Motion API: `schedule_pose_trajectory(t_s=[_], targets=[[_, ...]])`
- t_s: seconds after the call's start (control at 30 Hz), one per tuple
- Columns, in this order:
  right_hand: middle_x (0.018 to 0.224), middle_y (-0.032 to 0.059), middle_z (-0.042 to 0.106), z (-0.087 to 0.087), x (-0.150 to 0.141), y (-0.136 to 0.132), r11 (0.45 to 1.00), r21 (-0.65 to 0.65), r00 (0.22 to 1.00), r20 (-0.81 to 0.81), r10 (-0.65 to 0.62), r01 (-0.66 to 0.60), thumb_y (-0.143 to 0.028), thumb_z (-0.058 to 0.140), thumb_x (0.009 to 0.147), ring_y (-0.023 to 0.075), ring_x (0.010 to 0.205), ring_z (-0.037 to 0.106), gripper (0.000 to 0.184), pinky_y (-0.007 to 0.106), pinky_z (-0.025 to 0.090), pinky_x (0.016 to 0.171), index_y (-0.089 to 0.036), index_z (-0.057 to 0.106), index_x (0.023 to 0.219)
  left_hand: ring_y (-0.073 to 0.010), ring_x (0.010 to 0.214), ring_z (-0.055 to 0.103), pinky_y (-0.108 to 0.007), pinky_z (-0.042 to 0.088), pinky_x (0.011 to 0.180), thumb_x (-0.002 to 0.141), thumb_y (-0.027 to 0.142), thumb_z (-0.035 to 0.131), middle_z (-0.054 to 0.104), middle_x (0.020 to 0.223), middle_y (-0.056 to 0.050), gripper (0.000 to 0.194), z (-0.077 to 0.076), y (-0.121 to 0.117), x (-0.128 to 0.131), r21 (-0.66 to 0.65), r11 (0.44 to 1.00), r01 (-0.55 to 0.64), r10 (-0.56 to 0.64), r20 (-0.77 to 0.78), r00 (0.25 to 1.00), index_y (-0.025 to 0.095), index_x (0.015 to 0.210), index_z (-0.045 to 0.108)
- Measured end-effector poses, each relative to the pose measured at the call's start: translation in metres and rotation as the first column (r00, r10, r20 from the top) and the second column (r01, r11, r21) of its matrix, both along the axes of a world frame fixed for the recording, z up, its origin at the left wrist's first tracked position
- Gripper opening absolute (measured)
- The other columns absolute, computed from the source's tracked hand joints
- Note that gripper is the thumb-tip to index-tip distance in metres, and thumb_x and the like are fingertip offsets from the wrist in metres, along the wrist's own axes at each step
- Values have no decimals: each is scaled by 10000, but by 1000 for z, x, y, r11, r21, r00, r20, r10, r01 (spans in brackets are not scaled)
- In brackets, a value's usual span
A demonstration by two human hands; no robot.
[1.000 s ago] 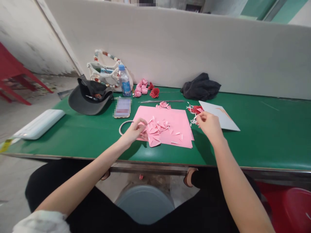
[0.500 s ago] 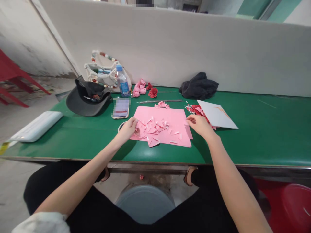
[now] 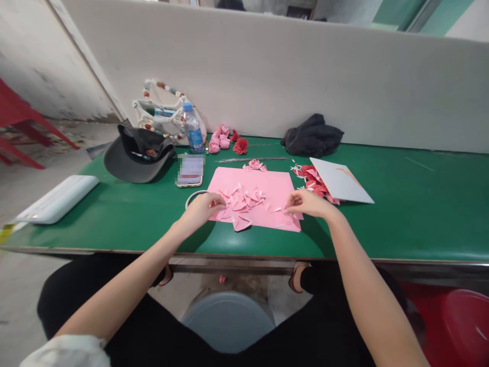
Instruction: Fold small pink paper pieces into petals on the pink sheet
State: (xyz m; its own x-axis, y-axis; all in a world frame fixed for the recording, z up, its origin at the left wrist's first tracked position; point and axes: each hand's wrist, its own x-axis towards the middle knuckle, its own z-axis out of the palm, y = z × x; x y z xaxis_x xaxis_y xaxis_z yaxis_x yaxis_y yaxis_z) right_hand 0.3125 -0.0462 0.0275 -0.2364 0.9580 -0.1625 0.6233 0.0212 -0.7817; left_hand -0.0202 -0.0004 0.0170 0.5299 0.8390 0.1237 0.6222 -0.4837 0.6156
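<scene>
Pink paper sheets (image 3: 273, 183) lie stacked on the green table, with a loose pile of cut pink paper pieces (image 3: 241, 200) on top. Some pieces have white backing strips. At the left edge of the pile is my left hand (image 3: 202, 208), its fingers curled together at the pieces. Over the right part of the sheets, my right hand (image 3: 308, 203) has thumb and fingertips pinched close to a few thin white strips. What either pinch holds, if anything, is too small to make out. A white tape roll (image 3: 189, 198) sits partly behind my left hand.
Red and white scraps (image 3: 312, 178) lie under a tilted white card (image 3: 344, 181). Behind are paper roses (image 3: 240, 146), thin wires (image 3: 252, 159), a water bottle (image 3: 194, 130) and black cloth (image 3: 313, 136). Leftward are a phone (image 3: 190, 171), a cap (image 3: 139, 158) and a white device (image 3: 57, 200).
My left hand has moved right and slightly nearer me, up to the pink pieces. My right hand has moved left and nearer me, from the sheets' right edge to over them.
</scene>
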Motion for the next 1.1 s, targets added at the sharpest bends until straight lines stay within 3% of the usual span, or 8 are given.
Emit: schedule_pose_trajectory(t_s=[0.13, 0.23, 0.3, 0.37, 0.53, 0.77, 0.9, 1.1], targets=[[719, 29, 673, 7, -12, 1, 935, 269, 962, -209, -178, 231, -292, 689, 696, 159, 677, 648, 162, 292, 500, 661, -171, 593, 743, -202, 799, 602, -294, 422, 711, 790, 298, 573, 708, 888, -64, 185, 5, -2, -1, 31, 999, -25, 24, 46, 999, 173, 813, 709], [717, 27, 669, 2, -38, 0, 883, 333, 906, -374, -197, 330, -304, 688, 714, 168, 678, 658, 171, 303, 518, 656, -183, 583, 771, -206, 836, 608, -303, 445, 731, 823, 353, 551, 701, 941, -77, 241, 7, -6, 5, 45, 995, -90, 82, 152, 985, 170, 882, 696], [723, 22, 663, -4, -59, -4, 892, 308, 876, -450, -170, 331, -319, 695, 716, 169, 674, 661, 190, 310, 531, 656, -191, 577, 791, -199, 848, 617, -293, 465, 724, 835, 395, 543, 695, 978, -84, 294, 7, -12, 13, -40, 997, -59, 68, 266, 962, 164, 955, 679], [739, 17, 653, -9, -81, -11, 913, 278, 858, -498, -129, 298, -328, 698, 720, 168, 690, 660, 203, 308, 540, 658, -197, 570, 806, -197, 885, 628, -282, 485, 737, 830, 429, 554, 689, 1010, -90, 346, 6, -19, 21, -200, 977, 80, 2, 381, 925, 154, 1011, 661], [741, -5, 607, -15, -116, -29, 923, 302, 848, -528, -47, 239, -322, 688, 746, 158, 722, 639, 191, 297, 537, 696, -204, 543, 784, -152, 681, 614, -254, 495, 618, 772, 449, 633, 681, 779, -66, 357, 4, -35, 30, -488, 818, 304, -43, 476, 878, 116, 893, 682], [812, 28, 633, -12, -118, -34, 842, 510, 950, -311, -7, 173, -260, 631, 808, 177, 786, 626, 60, 319, 519, 740, -205, 618, 789, -119, 638, 589, -230, 498, 610, 745, 412, 675, 637, 706, -34, 321, 6, -38, 28, -602, 743, 291, 68, 501, 863, 107, 848, 683], [883, 46, 643, -11, -118, -34, 791, 598, 979, -205, -3, 128, -253, 621, 817, 203, 865, 623, 44, 357, 518, 808, -247, 659, 796, -135, 642, 605, -260, 524, 615, 753, 423, 657, 627, 700, -27, 324, 4, -39, 31, -574, 782, 244, 113, 515, 850, 109, 830, 663], [890, 47, 675, -11, -121, -34, 818, 562, 976, -218, 6, 120, -273, 620, 821, 211, 876, 639, 90, 382, 509, 848, -260, 708, 811, -168, 666, 628, -278, 523, 623, 799, 409, 592, 664, 747, -51, 309, -2, -40, 31, -439, 880, 181, 39, 447, 894, 120, 882, 666]])
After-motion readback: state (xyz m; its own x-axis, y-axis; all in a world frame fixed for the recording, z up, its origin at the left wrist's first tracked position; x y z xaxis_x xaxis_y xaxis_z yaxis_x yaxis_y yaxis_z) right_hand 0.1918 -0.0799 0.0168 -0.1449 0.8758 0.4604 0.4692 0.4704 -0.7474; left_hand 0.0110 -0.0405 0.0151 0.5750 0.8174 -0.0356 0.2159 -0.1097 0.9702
